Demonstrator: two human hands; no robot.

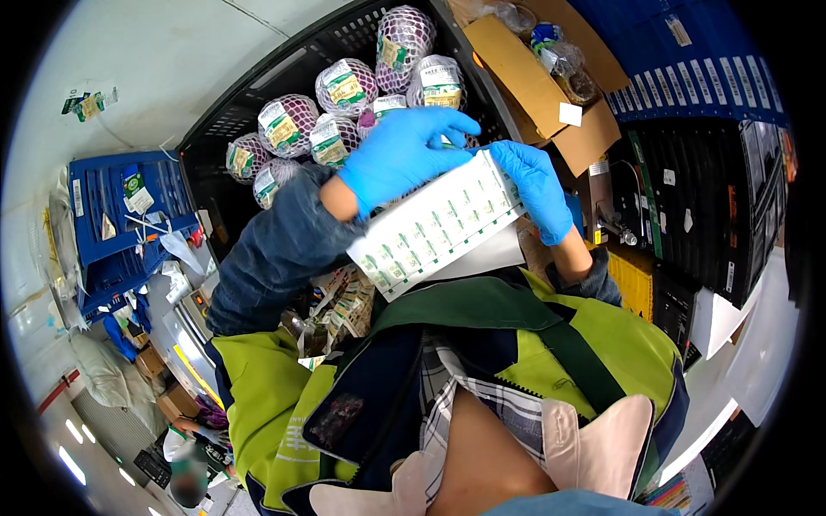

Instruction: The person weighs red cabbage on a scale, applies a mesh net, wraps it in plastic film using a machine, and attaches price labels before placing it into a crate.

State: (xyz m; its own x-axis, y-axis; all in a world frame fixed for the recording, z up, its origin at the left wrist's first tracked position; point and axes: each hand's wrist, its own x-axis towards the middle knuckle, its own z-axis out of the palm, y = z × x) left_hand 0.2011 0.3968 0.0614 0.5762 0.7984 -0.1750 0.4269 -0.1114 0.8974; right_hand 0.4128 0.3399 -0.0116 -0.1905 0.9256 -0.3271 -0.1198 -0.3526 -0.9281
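In blue gloves, both my hands are over a black crate [271, 71] of produce. My right hand [539, 190] grips the right end of a white sheet of small green-printed labels [445, 226]. The sheet slants down to the left, in front of my chest. My left hand [406, 151] hovers at the sheet's upper edge. Its fingers are loosely bent and apart, and its thumb is close to my right fingertips; whether it touches the sheet is unclear. Beyond my hands, several purple round vegetables in white foam nets [346, 87] carry green-and-white labels.
An opened cardboard box [523, 71] holds tape rolls and plastic wrap. Blue crates [129, 200] stand left, stacked black crates [697, 200] right. A yellow crate [623, 277] is by my right elbow. Label-covered scraps [345, 303] fill something near my waist. A co-worker [193, 458] is at lower left.
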